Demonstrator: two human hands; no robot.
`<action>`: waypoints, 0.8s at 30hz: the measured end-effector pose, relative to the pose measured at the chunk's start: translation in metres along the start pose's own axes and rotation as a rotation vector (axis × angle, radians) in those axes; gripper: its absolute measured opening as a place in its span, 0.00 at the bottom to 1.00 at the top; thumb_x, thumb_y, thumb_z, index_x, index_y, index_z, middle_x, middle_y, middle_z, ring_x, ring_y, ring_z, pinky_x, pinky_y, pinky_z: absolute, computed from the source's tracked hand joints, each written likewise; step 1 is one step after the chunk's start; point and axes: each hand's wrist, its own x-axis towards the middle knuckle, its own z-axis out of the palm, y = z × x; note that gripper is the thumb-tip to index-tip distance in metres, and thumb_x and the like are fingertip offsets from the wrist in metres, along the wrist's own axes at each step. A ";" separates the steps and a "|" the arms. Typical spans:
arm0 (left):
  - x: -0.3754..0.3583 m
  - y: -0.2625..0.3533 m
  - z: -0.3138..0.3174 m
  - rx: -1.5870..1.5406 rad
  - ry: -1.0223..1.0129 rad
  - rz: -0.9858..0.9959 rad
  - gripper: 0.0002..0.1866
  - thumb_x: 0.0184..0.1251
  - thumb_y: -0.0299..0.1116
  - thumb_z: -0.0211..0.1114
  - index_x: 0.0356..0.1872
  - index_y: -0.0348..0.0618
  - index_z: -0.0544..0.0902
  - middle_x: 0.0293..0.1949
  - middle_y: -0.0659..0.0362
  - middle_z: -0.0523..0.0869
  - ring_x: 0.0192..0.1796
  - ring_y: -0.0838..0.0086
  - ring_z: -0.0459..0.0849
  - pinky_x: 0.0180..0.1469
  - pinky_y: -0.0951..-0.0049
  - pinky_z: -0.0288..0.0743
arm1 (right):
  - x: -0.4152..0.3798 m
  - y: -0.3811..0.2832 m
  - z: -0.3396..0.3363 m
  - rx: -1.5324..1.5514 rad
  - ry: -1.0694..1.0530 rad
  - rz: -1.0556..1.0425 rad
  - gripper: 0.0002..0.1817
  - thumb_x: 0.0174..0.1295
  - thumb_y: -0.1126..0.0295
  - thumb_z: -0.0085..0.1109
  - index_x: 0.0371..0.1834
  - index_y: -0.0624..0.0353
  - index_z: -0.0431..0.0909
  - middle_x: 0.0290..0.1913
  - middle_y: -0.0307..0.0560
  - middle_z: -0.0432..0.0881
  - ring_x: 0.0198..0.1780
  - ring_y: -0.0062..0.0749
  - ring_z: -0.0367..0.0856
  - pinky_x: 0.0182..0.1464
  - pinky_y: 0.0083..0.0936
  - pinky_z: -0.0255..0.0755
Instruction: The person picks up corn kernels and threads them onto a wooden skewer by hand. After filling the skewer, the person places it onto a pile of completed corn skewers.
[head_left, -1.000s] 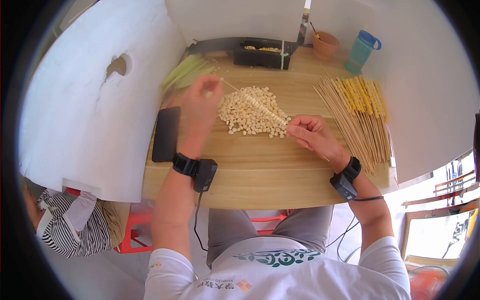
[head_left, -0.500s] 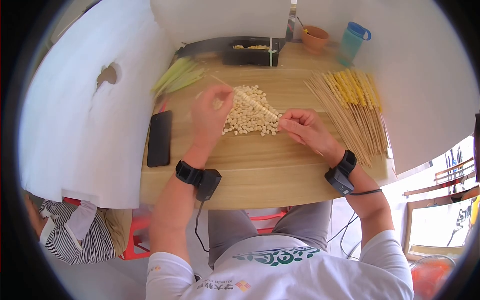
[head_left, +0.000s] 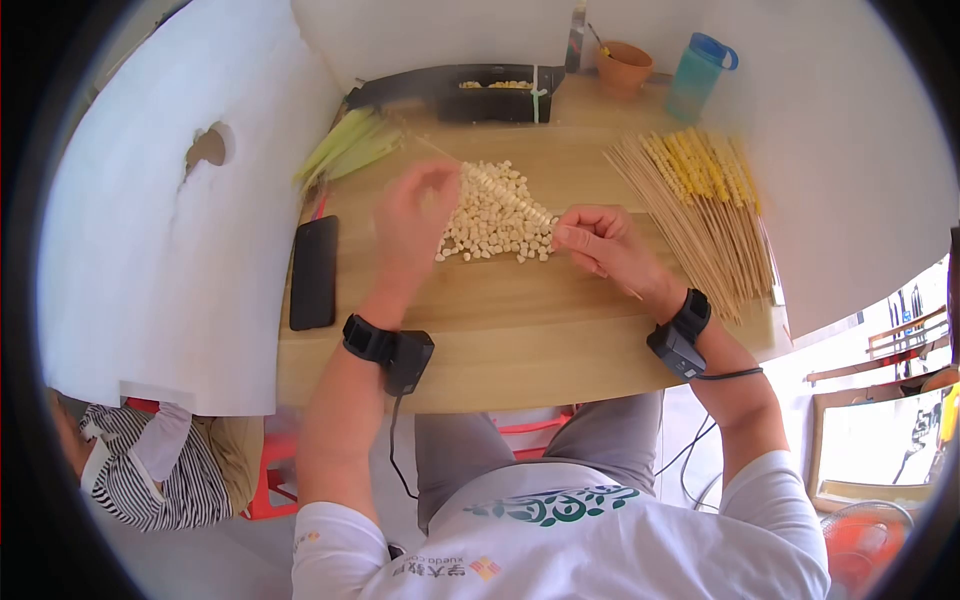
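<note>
My right hand (head_left: 605, 245) pinches the lower part of a thin wooden skewer (head_left: 507, 196), which slants up and left across the table. Pale, rounded, kernel-like pieces are threaded along its middle, and its thin upper end sticks out bare. My left hand (head_left: 408, 220) is beside the upper part of the skewer, smeared by motion. Its fingers look bent, but whether they hold a piece cannot be made out. Beneath the skewer lies a loose pile of the same pale pieces (head_left: 484, 232).
To the right are bare skewers (head_left: 665, 215) and skewers threaded with yellow pieces (head_left: 705, 170). A phone (head_left: 314, 272) and green husk-like leaves (head_left: 350, 145) lie left. Behind stand a black container (head_left: 495, 105), a clay bowl (head_left: 625, 70) and a blue bottle (head_left: 697, 80). A person (head_left: 150, 465) sits lower left.
My left hand has shifted slightly left and its fingers are more blurred. My right hand still pinches the skewer. The whole view has shifted slightly.
</note>
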 end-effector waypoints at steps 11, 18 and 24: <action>0.013 -0.026 -0.026 0.459 -0.281 -0.015 0.06 0.59 0.27 0.67 0.36 0.41 0.85 0.29 0.61 0.84 0.31 0.77 0.79 0.37 0.74 0.69 | 0.003 0.002 -0.005 0.010 0.195 0.011 0.11 0.67 0.64 0.59 0.32 0.60 0.81 0.16 0.29 0.68 0.17 0.08 0.60 0.18 0.11 0.51; 0.006 -0.028 -0.023 0.717 -0.425 0.190 0.06 0.60 0.33 0.66 0.36 0.47 0.85 0.33 0.60 0.83 0.44 0.65 0.76 0.53 0.64 0.57 | 0.004 0.006 -0.006 -0.006 0.163 0.012 0.12 0.67 0.63 0.58 0.32 0.59 0.80 0.16 0.28 0.68 0.17 0.08 0.59 0.19 0.11 0.51; 0.006 -0.023 -0.023 0.681 -0.472 0.191 0.04 0.60 0.32 0.66 0.35 0.47 0.84 0.33 0.59 0.83 0.44 0.66 0.76 0.54 0.64 0.58 | 0.004 0.005 -0.005 -0.007 0.136 0.019 0.11 0.68 0.63 0.58 0.32 0.59 0.80 0.16 0.28 0.68 0.17 0.08 0.59 0.19 0.11 0.50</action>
